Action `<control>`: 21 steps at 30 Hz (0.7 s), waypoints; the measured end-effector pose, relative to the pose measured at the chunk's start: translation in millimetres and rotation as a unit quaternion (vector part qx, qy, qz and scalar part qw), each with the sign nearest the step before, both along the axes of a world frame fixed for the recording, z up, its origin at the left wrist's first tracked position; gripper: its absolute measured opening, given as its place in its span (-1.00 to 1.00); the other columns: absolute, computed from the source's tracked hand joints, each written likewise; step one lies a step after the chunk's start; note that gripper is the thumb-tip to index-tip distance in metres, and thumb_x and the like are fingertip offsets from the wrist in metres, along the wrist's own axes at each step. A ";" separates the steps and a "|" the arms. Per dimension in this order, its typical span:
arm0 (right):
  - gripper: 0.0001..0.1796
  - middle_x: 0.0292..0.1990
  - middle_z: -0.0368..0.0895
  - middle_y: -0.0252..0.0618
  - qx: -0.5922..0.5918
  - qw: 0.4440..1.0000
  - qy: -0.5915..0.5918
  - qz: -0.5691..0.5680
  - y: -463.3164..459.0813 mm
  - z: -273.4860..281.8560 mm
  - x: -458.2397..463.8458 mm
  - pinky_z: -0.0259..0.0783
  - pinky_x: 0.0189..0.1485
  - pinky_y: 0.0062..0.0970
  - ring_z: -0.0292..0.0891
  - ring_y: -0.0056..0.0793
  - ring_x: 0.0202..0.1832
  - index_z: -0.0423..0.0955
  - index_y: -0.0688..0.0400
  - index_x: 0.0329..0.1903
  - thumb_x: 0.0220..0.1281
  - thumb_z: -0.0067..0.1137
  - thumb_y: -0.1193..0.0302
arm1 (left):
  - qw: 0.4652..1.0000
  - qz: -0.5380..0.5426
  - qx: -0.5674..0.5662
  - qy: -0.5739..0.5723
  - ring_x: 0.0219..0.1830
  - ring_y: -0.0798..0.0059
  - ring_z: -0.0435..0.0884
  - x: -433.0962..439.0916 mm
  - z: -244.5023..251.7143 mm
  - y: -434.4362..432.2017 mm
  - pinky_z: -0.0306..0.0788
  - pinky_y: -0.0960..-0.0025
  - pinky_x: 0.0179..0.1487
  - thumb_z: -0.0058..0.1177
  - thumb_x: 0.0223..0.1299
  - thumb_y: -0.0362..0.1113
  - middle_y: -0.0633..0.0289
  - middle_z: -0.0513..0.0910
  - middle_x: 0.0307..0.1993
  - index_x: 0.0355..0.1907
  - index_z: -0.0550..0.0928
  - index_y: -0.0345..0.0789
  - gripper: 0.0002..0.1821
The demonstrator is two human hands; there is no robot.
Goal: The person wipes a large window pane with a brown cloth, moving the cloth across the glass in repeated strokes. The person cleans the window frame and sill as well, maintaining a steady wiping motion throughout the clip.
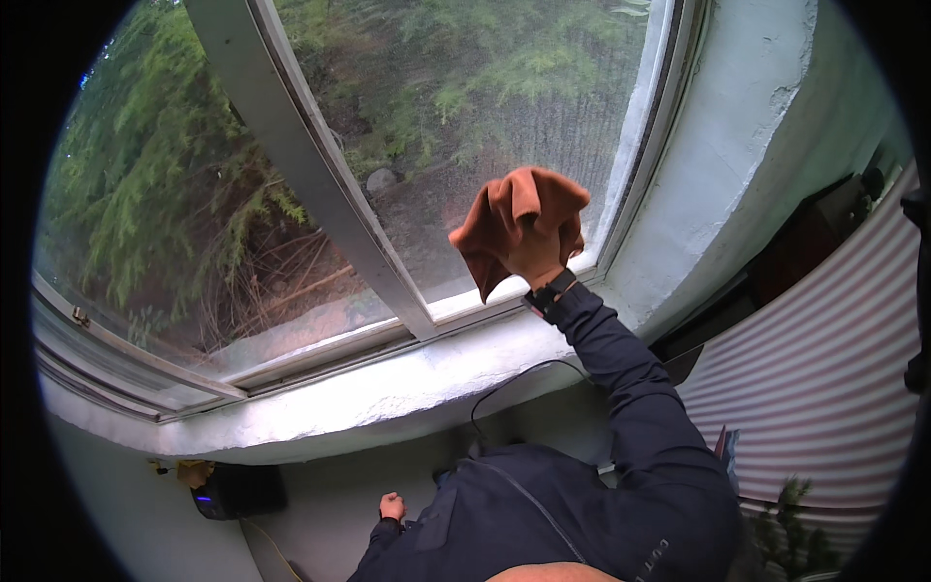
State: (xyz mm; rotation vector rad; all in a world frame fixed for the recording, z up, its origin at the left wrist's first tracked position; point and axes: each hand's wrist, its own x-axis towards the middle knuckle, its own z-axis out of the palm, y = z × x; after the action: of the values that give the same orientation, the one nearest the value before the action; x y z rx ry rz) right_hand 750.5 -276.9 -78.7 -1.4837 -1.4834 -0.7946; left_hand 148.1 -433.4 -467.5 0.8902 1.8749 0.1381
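Note:
My right hand (534, 254) is raised to the lower right part of a window pane (473, 131) and grips a bunched orange-brown cloth (534, 193). The cloth lies against or very near the glass; some of its folds hang down over my fingers. A dark strap circles that wrist, below it a dark jacket sleeve. Low down by my body is my left hand (393, 505), its fingers curled, with a dark band at the wrist. It touches no object that I can make out, and its palm is hidden.
A white window sill (349, 389) runs below the frame, with a thin black cable (509, 380) under it. At lower left stands a black device (240, 491) with a blue light. A striped cloth (814, 378) hangs at right, beside a green plant (793, 535).

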 end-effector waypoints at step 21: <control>-0.67 -0.18 0.71 -0.14 0.198 0.958 -0.126 -0.165 8.4 332.9 120.8 0.56 -0.21 -0.03 0.66 0.03 -0.18 0.62 0.05 0.01 0.21 0.14 0.27 | 0.998 -0.029 0.000 -0.062 -0.48 0.37 0.66 11.5 -12.1 -12.4 0.51 0.34 -0.52 0.06 0.25 -0.40 0.13 0.65 -0.22 0.22 0.50 -0.33 -0.55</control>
State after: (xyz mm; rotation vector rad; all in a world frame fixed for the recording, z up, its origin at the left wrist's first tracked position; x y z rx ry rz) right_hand 871.3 -268.5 254.2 -1.3694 -1.1687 -1.4394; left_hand 159.7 -445.8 -479.6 0.9146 1.7333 0.1549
